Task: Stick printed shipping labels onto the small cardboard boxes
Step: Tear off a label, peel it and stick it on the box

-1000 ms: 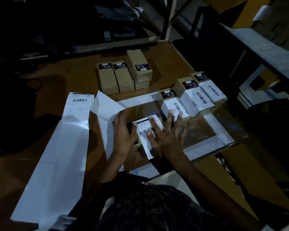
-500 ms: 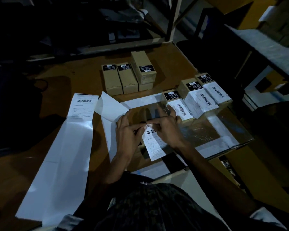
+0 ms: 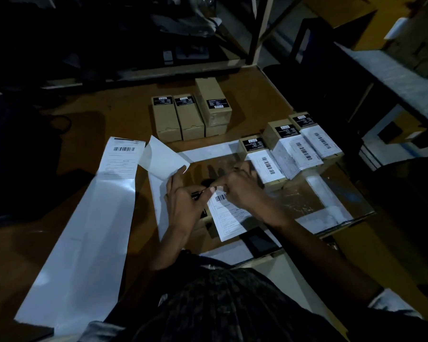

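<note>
A brown tabletop carries a clear scratched sheet at its right edge, a dark flat object lies at the near edge, a pale upright post rises at the far right corner, and dim shelving stands beyond the far edge.

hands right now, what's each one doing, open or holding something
Left hand: fingers curled, pinching the top edge of the shipping label.
Right hand: fingers curled, pinching the same label edge beside it.
</note>
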`<control>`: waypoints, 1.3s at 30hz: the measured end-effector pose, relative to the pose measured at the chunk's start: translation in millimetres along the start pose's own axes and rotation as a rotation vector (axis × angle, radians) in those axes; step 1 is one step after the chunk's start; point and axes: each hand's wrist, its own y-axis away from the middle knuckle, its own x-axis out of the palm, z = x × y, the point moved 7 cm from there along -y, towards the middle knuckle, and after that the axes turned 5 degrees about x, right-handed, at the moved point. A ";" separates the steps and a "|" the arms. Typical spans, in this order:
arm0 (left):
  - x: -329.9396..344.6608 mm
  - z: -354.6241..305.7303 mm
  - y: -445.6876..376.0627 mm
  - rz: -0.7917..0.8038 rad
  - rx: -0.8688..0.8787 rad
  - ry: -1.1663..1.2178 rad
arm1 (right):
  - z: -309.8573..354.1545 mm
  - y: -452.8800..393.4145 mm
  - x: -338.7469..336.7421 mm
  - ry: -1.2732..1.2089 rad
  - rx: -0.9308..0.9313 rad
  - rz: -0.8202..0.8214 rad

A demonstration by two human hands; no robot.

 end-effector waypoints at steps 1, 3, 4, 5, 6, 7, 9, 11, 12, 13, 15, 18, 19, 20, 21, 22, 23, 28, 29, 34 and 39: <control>-0.9 -2.7 1.4 -0.020 0.044 0.042 | -5.3 -1.2 1.8 -0.031 0.024 0.022; -0.3 -2.1 1.7 -0.031 0.065 0.090 | -24.2 -8.4 0.1 -0.054 0.102 0.028; 0.6 0.2 0.6 -0.026 0.036 0.091 | -35.5 -12.2 -2.7 -0.047 0.153 0.026; 1.4 2.8 -0.7 -0.020 -0.003 0.081 | -46.0 -16.3 -6.6 -0.026 0.205 0.033; 1.4 4.0 -2.0 -0.016 -0.038 0.065 | -53.4 -19.8 -9.9 0.005 0.244 0.046; 1.4 3.9 -3.0 -0.012 -0.060 0.049 | -57.9 -23.1 -12.1 0.030 0.265 0.061; 2.2 2.9 -3.4 0.001 -0.080 0.023 | -56.3 -27.6 -17.2 -0.012 0.242 0.042; 1.9 2.1 -3.0 0.012 -0.087 0.000 | -44.8 -26.9 -18.1 -0.146 0.149 0.017; 1.3 1.6 -2.2 0.015 -0.084 -0.011 | -38.2 -24.3 -14.3 -0.199 0.104 0.037; 0.3 1.6 -1.4 0.020 -0.079 -0.025 | -32.9 -21.8 -8.3 -0.222 0.076 0.069; -0.5 1.1 -1.1 0.037 -0.074 -0.058 | -29.0 -18.6 -3.2 -0.172 0.090 0.100; 0.5 1.0 0.2 0.063 -0.101 -0.110 | -44.9 -21.5 -11.0 -0.044 0.198 0.096; 0.2 0.9 0.9 0.066 -0.109 -0.115 | -49.4 -21.9 -14.9 -0.025 0.202 0.075; -0.9 -1.4 1.9 0.062 -0.101 -0.115 | -52.1 -21.2 -19.3 -0.011 0.170 0.036; -2.5 -4.7 3.1 0.043 -0.066 -0.127 | -53.8 -20.4 -25.4 -0.015 0.112 -0.028; -4.2 -9.0 3.3 0.018 0.007 -0.158 | -54.7 -17.6 -30.9 -0.052 0.050 -0.091; -5.0 -15.5 5.3 -0.007 0.090 -0.196 | -55.1 -13.4 -34.3 -0.117 -0.024 -0.149; 6.5 -38.3 10.2 0.140 0.256 -0.110 | -50.5 25.3 -17.9 -0.337 -0.166 -0.089; 8.7 -46.2 14.7 0.163 0.352 -0.203 | -48.8 32.2 -13.0 -0.346 -0.184 -0.074; 13.0 -37.9 27.0 0.208 0.344 -0.342 | -50.2 30.8 -1.5 -0.234 -0.220 0.075; 17.1 -33.1 30.5 0.193 0.336 -0.307 | -51.9 21.5 3.9 -0.021 -0.304 0.123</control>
